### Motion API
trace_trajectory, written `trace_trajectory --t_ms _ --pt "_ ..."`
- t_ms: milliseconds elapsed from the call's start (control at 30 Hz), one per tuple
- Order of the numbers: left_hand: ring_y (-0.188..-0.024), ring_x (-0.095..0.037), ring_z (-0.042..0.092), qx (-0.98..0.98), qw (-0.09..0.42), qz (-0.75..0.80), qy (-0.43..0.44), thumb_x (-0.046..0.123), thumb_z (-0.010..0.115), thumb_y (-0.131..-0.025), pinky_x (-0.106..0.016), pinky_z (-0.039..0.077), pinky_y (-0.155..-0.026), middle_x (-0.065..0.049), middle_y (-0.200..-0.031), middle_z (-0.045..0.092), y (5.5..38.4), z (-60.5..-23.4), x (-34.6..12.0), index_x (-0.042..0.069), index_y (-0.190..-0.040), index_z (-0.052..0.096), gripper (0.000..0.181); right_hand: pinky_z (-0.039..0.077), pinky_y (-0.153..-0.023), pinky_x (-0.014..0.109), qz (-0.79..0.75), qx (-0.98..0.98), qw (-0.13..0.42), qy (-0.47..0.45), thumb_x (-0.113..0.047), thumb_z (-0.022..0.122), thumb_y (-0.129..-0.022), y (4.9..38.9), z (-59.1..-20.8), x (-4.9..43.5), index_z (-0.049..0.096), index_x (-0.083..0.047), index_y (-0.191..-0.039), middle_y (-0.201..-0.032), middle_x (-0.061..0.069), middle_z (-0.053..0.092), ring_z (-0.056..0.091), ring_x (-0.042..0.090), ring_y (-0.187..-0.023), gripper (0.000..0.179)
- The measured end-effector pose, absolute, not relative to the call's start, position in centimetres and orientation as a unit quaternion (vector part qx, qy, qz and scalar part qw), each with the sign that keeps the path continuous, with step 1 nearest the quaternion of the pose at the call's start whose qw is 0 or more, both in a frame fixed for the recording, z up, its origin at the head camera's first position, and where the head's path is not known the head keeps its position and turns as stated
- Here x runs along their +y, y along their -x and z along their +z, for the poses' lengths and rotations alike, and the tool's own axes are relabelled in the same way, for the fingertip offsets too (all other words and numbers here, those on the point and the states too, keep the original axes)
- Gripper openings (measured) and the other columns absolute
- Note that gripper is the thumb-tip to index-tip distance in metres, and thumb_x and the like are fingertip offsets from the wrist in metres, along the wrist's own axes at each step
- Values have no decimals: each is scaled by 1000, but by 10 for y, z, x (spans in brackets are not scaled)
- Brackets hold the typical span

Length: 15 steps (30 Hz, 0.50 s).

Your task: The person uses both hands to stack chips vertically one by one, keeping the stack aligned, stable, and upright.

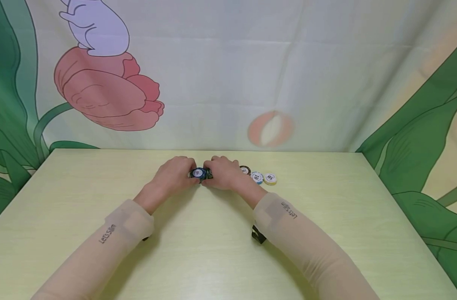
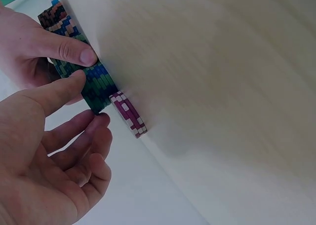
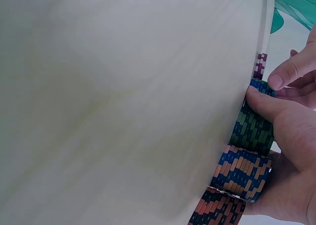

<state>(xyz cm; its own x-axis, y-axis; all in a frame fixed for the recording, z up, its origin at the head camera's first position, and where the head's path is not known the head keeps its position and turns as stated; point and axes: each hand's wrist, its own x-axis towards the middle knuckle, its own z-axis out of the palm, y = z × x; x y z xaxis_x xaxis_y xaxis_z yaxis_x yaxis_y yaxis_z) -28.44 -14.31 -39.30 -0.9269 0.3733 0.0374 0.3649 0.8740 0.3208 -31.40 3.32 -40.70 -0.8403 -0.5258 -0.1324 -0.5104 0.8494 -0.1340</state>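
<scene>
Several stacks of poker chips stand in a row at the far side of the table. My left hand (image 1: 172, 177) has its thumb and fingers around a stack of blue poker chips (image 1: 198, 173). Its thumb meets the side of that stack in the left wrist view. Close beside it, my right hand (image 1: 222, 172) grips a stack of dark green poker chips (image 3: 252, 131), the thumb laid along its side and fingers behind. The thumbs of both hands are near each other. A short stack of purple-and-white chips (image 2: 129, 115) stands just past the blue one, hidden in the head view.
Right of my right hand stand black-and-orange chips (image 1: 245, 170), blue-and-white chips (image 1: 257, 178) and yellow-edged chips (image 1: 270, 179). A stack of blue-and-tan chips (image 3: 241, 170) is next to the green one. Behind the pale table (image 1: 198, 250) hangs a printed curtain (image 1: 213, 75).
</scene>
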Motion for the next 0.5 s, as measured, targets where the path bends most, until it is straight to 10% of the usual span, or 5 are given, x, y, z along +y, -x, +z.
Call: trace_trajectory --t_ms 500 --pt "-81 -22 60 968 6 167 -187 16 82 -89 -39 53 -75 -9 -91 67 287 -396 -142 -1 -102 71 24 47 -91 55 -43 958 80 271 -46 70 -97 314 -407 33 64 -21 -129 -122 4 60 56 25 -112 42"
